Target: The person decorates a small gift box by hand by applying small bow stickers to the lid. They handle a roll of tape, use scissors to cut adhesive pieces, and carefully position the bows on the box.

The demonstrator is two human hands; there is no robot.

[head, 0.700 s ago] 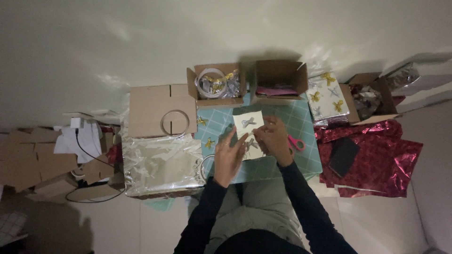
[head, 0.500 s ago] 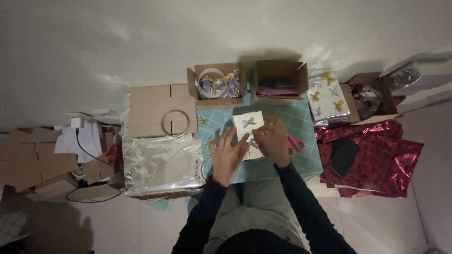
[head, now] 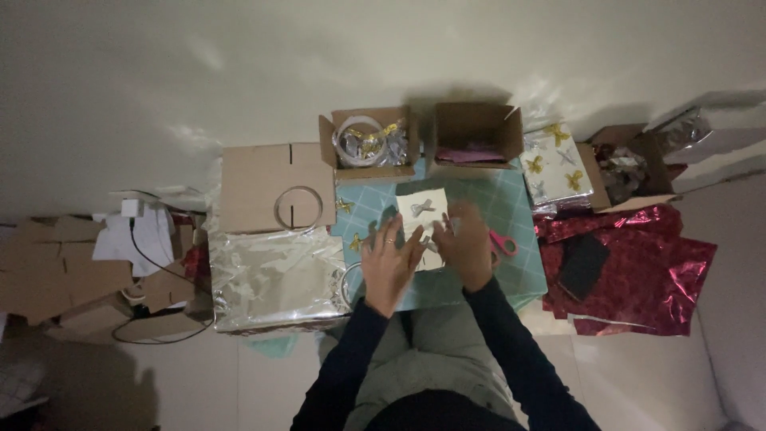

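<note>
Apparently both hands, left (head: 388, 266) and right (head: 467, 246), press flat on the bow-topped card (head: 421, 219).

Matt white paper card (head: 423, 219), silver ribbon bow (head: 422, 207); glossy crinkled silver foil (head: 275, 279); shiny red foil (head: 638, 263); matt cardboard box (head: 477, 132).

Red foil sheet (head: 638, 263), silver foil sheet (head: 275, 275), two open cardboard boxes (head: 477, 132), pink scissors (head: 503, 242).

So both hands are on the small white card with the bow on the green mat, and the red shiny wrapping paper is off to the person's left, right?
Not quite. In the head view, both hands, left and right, are on the small white card on the green mat, but the red shiny wrapping paper lies to the person's right, not left.
</note>
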